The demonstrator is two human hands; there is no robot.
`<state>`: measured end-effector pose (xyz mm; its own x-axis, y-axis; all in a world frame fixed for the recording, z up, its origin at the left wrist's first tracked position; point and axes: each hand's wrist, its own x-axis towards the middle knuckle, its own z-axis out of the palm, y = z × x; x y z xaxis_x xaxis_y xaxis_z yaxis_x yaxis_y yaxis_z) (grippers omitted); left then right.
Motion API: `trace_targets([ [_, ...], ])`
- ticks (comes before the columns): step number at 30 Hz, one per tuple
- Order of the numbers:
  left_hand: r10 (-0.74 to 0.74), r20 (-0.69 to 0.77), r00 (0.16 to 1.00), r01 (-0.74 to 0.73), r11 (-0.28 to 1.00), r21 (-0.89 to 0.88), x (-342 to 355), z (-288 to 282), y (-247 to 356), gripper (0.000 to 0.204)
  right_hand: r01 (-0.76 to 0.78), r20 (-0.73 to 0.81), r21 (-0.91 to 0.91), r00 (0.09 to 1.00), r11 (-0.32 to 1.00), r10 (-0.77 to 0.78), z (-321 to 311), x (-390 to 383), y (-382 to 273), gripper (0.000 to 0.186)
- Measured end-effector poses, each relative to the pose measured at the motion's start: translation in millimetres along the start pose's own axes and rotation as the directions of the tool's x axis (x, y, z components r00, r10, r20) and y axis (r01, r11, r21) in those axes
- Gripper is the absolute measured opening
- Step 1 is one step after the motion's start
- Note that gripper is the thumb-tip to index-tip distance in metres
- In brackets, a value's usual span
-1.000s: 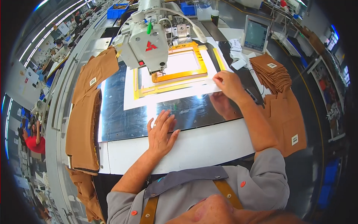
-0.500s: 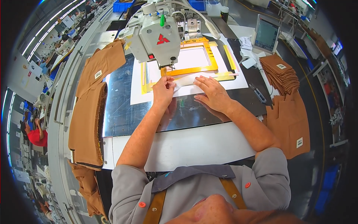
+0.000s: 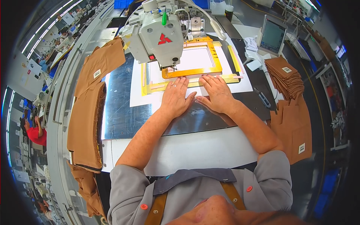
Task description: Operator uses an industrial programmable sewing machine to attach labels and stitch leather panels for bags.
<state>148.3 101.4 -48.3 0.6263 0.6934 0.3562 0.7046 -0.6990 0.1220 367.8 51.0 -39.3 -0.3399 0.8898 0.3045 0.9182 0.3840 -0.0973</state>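
Note:
Both palms face down on the white sheet (image 3: 140,98) below the sewing machine head (image 3: 157,41). My left hand (image 3: 175,95) lies flat, fingers stretched toward the orange frame (image 3: 213,70) and the thumb out to the right. Beside it, my right hand (image 3: 217,92) rests with its fingers extended near the frame's front edge. The two thumbs nearly meet. Yellow tape strips (image 3: 155,87) run along the sheet around the frame. Whatever lies under the palms is hidden.
Brown cut fabric pieces (image 3: 87,125) are stacked at left. More brown pieces lie in a pile (image 3: 287,77) and a panel (image 3: 291,127) at right. A small cutter (image 3: 262,98) rests on the dark metal plate (image 3: 123,112). A screen (image 3: 272,35) stands at far right.
My left hand has gone from pinching at a white piece by the sheet's front edge to lying flat, further right. My right hand's fingers have straightened and flattened beside it.

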Motion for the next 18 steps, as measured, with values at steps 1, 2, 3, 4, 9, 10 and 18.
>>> trace_targets([
  [1,-0.003,-0.002,1.0,0.003,1.0,0.0,3.0,-1.5,-3.2,0.068,-0.003,0.005,-0.009,1.0,1.0,0.003,0.4,0.9,1.2,0.075],
  [2,-0.017,0.035,0.999,0.016,1.0,0.015,5.5,-2.9,-6.0,0.069,-0.007,0.009,-0.018,1.0,1.0,0.007,0.9,2.2,2.4,0.076],
  [3,-0.03,0.072,0.997,0.028,0.999,0.031,7.0,-4.1,-7.9,0.069,-0.004,0.009,-0.018,1.0,1.0,0.004,1.6,3.9,3.9,0.076],
  [4,-0.031,0.071,0.997,0.028,0.999,0.032,7.0,-3.9,-10.5,0.069,-0.028,0.025,0.028,0.999,0.999,0.028,2.3,6.1,4.8,0.077],
  [9,-0.028,0.022,0.999,0.029,0.999,-0.031,5.7,0.1,-15.4,0.073,-0.096,0.038,0.05,0.995,0.994,0.094,7.4,12.0,7.6,0.08],
  [10,-0.025,0.021,0.999,0.026,0.999,-0.033,6.9,-0.5,-14.7,0.073,-0.126,0.064,0.036,0.99,0.991,0.124,7.3,12.2,8.2,0.079],
  [18,-0.113,0.1,0.989,0.125,0.985,-0.116,11.0,-8.7,-11.5,0.084,-0.226,0.069,-0.05,0.971,0.973,0.23,8.2,13.7,8.4,0.087],
])
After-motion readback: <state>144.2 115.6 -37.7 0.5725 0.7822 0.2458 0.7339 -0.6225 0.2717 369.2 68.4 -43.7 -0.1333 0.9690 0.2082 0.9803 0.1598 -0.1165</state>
